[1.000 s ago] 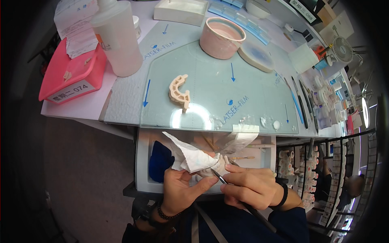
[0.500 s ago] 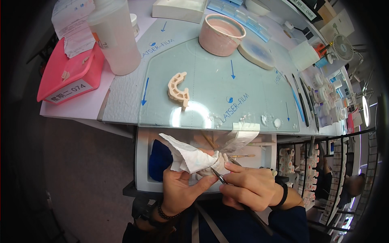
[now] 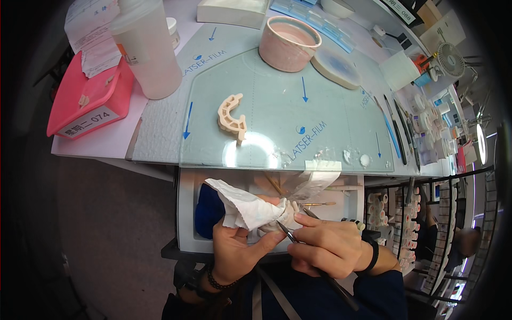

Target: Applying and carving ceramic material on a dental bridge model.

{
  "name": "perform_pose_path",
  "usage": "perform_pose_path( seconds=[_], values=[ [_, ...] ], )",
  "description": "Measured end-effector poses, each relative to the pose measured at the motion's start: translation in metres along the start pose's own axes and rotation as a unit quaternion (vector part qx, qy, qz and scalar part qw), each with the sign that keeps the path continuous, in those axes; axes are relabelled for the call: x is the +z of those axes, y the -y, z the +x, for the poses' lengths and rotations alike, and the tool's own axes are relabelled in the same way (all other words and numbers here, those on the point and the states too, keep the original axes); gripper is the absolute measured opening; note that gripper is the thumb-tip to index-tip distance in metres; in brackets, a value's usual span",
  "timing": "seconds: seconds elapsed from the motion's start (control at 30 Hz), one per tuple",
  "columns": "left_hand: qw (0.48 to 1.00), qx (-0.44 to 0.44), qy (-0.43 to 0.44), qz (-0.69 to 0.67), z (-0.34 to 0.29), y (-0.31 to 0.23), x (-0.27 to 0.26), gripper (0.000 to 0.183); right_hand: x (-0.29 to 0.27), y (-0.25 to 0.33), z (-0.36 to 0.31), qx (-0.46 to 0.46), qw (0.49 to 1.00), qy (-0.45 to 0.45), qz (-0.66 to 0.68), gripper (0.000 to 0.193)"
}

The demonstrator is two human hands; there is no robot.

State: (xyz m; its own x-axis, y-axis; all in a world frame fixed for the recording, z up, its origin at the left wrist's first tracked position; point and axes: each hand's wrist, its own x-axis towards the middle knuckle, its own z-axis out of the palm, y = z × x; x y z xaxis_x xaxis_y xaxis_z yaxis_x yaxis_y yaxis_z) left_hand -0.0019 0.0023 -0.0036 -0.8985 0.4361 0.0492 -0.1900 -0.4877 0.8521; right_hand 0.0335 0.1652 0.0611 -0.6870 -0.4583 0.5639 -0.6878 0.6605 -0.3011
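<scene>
Over the open drawer, my left hand (image 3: 242, 256) is closed round a small off-white dental model (image 3: 289, 212) and a crumpled white tissue (image 3: 242, 207). The tissue covers much of the model's left side. My right hand (image 3: 332, 246) grips a slim dark-handled tool (image 3: 340, 293) like a pen. Its pointed tip meets the model at the tissue's edge; whether it is a brush or a carver I cannot tell. The right fingertips rest close against the model. Beyond the hands, a beige horseshoe-shaped dental piece (image 3: 230, 118) lies on the glass slab (image 3: 266, 106).
The drawer (image 3: 186, 242) holds a blue cloth-like item (image 3: 209, 213), brushes (image 3: 318, 204) and a clear bag (image 3: 314, 184). On the bench stand a pink tray (image 3: 90, 109), a plastic bottle (image 3: 146, 64), a pink bowl (image 3: 288, 53) and a round lid (image 3: 336, 69). Several tools (image 3: 399, 133) lie right.
The view has shifted slightly, so the bench things sit a little further left. Both hands keep nearly the same hold, with the tool tip still at the model.
</scene>
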Motion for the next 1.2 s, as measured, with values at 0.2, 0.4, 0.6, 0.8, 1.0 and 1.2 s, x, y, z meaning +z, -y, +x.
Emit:
perform_pose_path(
  seconds=[0.2, 0.4, 0.6, 0.8, 1.0, 1.2],
  values=[
    [1.000, 0.004, -0.004, -0.006, 0.0001, -0.0011, 0.0008, 0.043, 0.0004, 0.0014, 0.0019, -0.010, 1.000, 0.005, -0.014, 0.014],
    [1.000, -0.014, -0.014, -0.007, 0.0008, -0.0025, 0.0034, 0.040, 0.0022, 0.0005, 0.0009, -0.005, 1.000, -0.007, -0.022, 0.015],
    [1.000, -0.005, -0.014, -0.002, -0.0003, -0.0020, 0.0009, 0.041, 0.0032, 0.0009, 0.0019, -0.012, 1.000, -0.011, -0.019, 0.015],
    [1.000, 0.002, -0.004, -0.009, 0.0001, -0.0017, 0.0007, 0.042, 0.0018, 0.0021, 0.0020, 0.000, 1.000, -0.011, 0.006, 0.013],
    [1.000, 0.001, -0.005, -0.011, 0.0003, -0.0013, 0.0008, 0.042, 0.0014, 0.0012, 0.0015, -0.011, 1.000, -0.004, -0.004, 0.011],
    [1.000, 0.012, -0.007, -0.020, 0.0008, -0.0022, 0.0011, 0.041, 0.0025, 0.0025, 0.0025, -0.014, 1.000, -0.006, -0.010, 0.010]
  ],
)
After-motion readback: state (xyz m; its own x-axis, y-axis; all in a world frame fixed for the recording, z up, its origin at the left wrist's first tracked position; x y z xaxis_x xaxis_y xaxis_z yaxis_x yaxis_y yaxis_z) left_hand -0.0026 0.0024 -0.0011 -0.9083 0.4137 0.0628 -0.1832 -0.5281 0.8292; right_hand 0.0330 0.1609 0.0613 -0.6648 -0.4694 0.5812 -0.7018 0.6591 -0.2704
